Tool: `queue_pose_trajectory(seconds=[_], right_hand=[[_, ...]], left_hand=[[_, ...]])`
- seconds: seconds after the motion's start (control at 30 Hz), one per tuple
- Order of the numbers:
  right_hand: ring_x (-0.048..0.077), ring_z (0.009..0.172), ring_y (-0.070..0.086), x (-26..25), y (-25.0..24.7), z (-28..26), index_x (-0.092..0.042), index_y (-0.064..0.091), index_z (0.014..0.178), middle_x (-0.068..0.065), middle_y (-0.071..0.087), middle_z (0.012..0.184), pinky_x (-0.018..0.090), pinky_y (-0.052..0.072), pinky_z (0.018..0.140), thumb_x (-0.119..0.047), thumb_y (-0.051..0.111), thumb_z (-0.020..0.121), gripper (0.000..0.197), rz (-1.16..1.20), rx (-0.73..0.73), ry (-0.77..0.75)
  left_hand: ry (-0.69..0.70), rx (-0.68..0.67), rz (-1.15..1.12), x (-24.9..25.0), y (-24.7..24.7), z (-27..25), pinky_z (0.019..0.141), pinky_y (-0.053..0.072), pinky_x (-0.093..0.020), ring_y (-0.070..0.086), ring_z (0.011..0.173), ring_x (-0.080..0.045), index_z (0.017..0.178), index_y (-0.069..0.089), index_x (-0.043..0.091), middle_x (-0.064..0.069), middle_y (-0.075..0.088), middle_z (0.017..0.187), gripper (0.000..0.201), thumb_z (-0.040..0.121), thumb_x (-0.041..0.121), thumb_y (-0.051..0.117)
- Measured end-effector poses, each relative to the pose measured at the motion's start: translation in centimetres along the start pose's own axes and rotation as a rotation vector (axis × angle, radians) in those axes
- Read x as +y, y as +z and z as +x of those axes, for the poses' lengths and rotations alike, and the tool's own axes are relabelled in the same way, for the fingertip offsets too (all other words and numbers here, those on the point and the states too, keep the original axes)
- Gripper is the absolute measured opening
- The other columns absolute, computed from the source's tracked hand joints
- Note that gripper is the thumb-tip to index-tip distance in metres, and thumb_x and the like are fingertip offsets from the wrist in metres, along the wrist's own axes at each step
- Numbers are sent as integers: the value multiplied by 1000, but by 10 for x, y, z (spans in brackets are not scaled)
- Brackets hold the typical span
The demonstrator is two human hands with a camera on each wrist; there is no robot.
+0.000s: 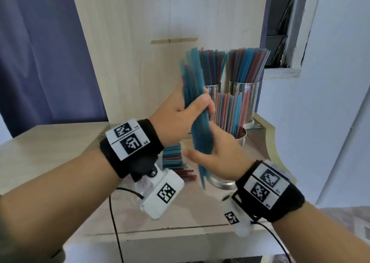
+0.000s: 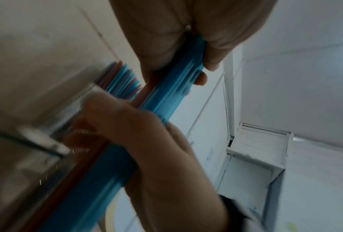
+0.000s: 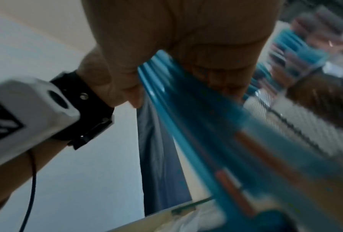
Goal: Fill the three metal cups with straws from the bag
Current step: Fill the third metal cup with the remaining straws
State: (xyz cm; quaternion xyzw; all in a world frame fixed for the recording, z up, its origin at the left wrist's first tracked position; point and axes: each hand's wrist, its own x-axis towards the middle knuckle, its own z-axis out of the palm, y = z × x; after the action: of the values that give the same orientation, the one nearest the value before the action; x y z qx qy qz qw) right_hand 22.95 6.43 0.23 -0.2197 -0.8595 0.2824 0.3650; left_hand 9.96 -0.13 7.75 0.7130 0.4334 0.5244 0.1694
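A bundle of blue straws [image 1: 197,110] stands nearly upright above the table, held by both hands. My left hand [image 1: 195,107] grips its middle, thumb across the front. My right hand [image 1: 210,155] holds its lower part, fingers curled round it in the left wrist view [image 2: 146,141]. Three perforated metal cups stand behind: the back left cup [image 1: 214,91], the back right cup [image 1: 245,100] and the front cup [image 1: 241,137], each holding red and blue straws. The front cup is partly hidden by my right hand. The straw bag [image 1: 173,161] lies on the table below my left wrist.
The cups stand at the right end of a pale wooden table [image 1: 50,142], against an upright wooden panel [image 1: 140,42]. A blue curtain [image 1: 40,52] hangs at the left, a white wall [image 1: 330,102] at the right. Black cables trail over the table's front edge.
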Motion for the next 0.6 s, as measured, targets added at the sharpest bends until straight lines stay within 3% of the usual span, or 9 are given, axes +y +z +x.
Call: queue_pose_trajectory(seconds=[0.07,0.13,0.2,0.27,0.3,0.37,0.47,0.53,0.6], right_hand=[[13,69,62,3,10,2,-15,62,92,-3,65,78,34,54,66,-43,74,74,35,206,67,25],[26,63,62,9,17,0,-7,63,83,6,64,69,40,55,62,-32,76,79,29,334,96,33],[21,58,61,17,24,-5,-8,61,77,0,62,61,34,54,61,-25,74,84,23,366,92,38],[10,54,57,28,28,-10,-12,58,73,-4,57,57,23,50,57,-22,71,86,22,371,119,72],[7,52,56,33,29,-11,-10,58,74,-4,57,57,20,49,55,-23,71,86,22,373,142,98],[4,51,55,44,30,-12,-5,59,79,-2,58,59,18,48,54,-27,71,85,26,362,187,151],[3,51,56,57,34,-14,-9,58,79,-4,59,59,18,50,55,-30,72,84,25,358,206,215],[6,52,57,64,38,-16,-13,57,76,-5,58,57,21,50,57,-34,71,83,26,359,193,224],[9,52,56,69,41,-19,-14,56,75,-5,58,54,23,50,57,-41,70,80,32,360,200,237]], left_hand=[[-83,-26,-138,-6,7,-5,88,48,-35,58,91,-10,85,70,28,10,62,91,24,85,46,53],[-146,-49,-151,-14,9,-9,98,48,-32,59,106,-4,101,69,36,11,64,109,22,88,45,54],[-182,-100,-81,-24,4,-11,96,47,-21,57,113,1,123,56,25,9,60,121,48,86,57,55],[-235,-166,43,-38,-6,-13,97,47,-22,56,114,-3,126,48,19,6,58,121,80,70,75,59],[-272,-214,169,-49,-11,-16,101,45,-27,55,115,-5,123,48,21,8,57,121,81,66,78,56],[-348,-315,604,-74,-21,-23,106,39,-35,48,119,-9,117,52,26,10,53,123,65,72,73,53],[-373,-499,1265,-112,-24,-39,115,17,-46,19,141,-25,120,56,28,0,27,153,55,80,65,59],[-440,-589,1394,-134,-22,-48,116,4,-54,0,146,-31,128,53,25,-3,4,160,66,77,66,61],[-525,-609,1417,-149,-20,-53,116,0,-58,-7,146,-36,132,50,22,-5,-5,160,78,72,70,63]])
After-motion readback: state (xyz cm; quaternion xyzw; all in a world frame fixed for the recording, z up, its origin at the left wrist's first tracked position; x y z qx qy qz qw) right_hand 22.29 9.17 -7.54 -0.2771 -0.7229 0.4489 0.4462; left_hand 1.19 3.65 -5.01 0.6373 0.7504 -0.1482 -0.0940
